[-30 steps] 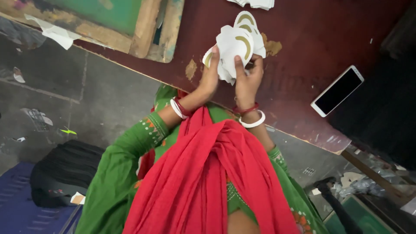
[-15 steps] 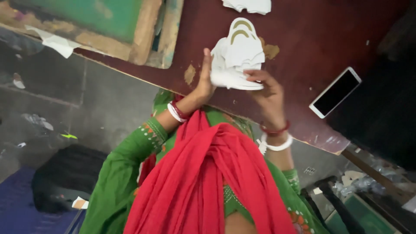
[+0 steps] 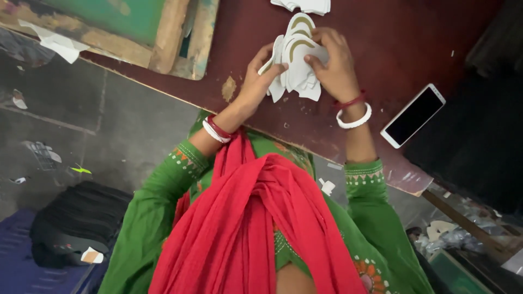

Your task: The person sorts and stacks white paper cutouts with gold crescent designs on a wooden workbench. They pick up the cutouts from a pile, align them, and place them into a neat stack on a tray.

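Over dark red table (image 3: 381, 32), near its front edge: left hand (image 3: 256, 84) and right hand (image 3: 335, 65) both closed on bundle of white cut-out pieces (image 3: 297, 65) with curved gold marks, held between them just above tabletop; white phone (image 3: 412, 115) lying apart to right.

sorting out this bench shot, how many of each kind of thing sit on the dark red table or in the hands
white cut pieces, bunch held in both hands: 1
white cut pieces, pile at the top edge: 1
phone, white with dark screen: 1
wooden frame with green panel: 1
total: 4

The left hand and right hand grip the same bunch over the table.
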